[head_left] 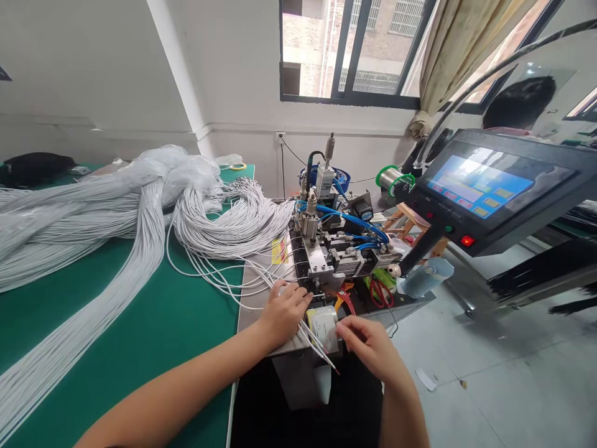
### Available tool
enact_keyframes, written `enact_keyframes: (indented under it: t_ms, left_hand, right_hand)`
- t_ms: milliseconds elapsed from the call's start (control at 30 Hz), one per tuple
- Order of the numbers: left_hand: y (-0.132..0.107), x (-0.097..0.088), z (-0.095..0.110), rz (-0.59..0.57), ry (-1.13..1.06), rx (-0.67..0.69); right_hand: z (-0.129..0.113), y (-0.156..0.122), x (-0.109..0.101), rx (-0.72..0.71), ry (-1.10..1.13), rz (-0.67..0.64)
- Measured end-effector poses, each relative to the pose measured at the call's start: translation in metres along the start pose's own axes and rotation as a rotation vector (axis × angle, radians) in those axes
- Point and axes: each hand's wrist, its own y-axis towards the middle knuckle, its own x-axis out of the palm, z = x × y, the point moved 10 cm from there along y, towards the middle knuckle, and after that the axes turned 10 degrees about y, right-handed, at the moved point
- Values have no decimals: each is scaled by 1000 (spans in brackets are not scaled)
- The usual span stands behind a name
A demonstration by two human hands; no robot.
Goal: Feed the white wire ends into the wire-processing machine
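Observation:
My left hand (pixel 284 311) rests on the metal plate in front of a small wire-processing machine (pixel 336 249), its fingers curled down over a few thin white cables (pixel 313 341) whose stripped ends stick out toward me. My right hand (pixel 368 343) hovers just right of those ends, thumb and forefinger pinched beside a white taped label (pixel 325 325) on the machine's front. What the pinch holds is too small to make out. More white cables fan from the machine back to the left.
Big bundles of white cable (pixel 93 218) lie across the green table (pixel 153 330), some in clear plastic. A touchscreen control panel (pixel 485 193) on an arm stands at right, with another person's head behind it. Scissors with red handles (pixel 380 292) and orange pliers lie by the machine.

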Motion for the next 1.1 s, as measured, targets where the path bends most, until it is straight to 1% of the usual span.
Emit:
enact_keyframes:
  t_ms: [100, 133, 200, 300, 400, 500, 567, 633, 733, 767, 833, 933, 1100]
  left_hand:
    - [0, -1, 0, 8, -6, 4]
    - [1, -1, 0, 10, -6, 4]
    - [1, -1, 0, 7, -5, 7]
    - [1, 1, 0, -15, -16, 11]
    - [2, 4, -1, -46, -30, -2]
    - [3, 5, -8, -53, -28, -76]
    - [4, 2, -13, -24, -22, -115]
    - [4, -2, -10, 26, -38, -80]
    - [3, -11, 2, 106, -101, 62]
    - [3, -14, 5, 126, -122, 95]
    - [3, -18, 6, 156, -156, 110]
    - [5, -22, 3, 172, -178, 72]
    - [6, -24, 1, 183, -126, 35]
  right_hand:
    - [-1, -6, 31, 31, -37, -173]
    - [0, -6, 37, 40, -43, -196]
    - [1, -6, 40, 34, -55, -196]
    - [-5, -5, 34, -23, -84, -149]
    - [-10, -2, 18, -67, -100, -47]
    - [-4, 3, 1, -75, -85, 100]
    - [4, 8, -6, -71, -59, 168]
    - [12, 12, -10, -69, -25, 212]
    - [17, 15, -18, -80, 11, 272]
    - [18, 16, -20, -87, 17, 285]
    - [17, 17, -23, -100, 27, 287]
    - [17, 19, -23, -109, 39, 254]
    - [18, 23, -20, -102, 82, 224]
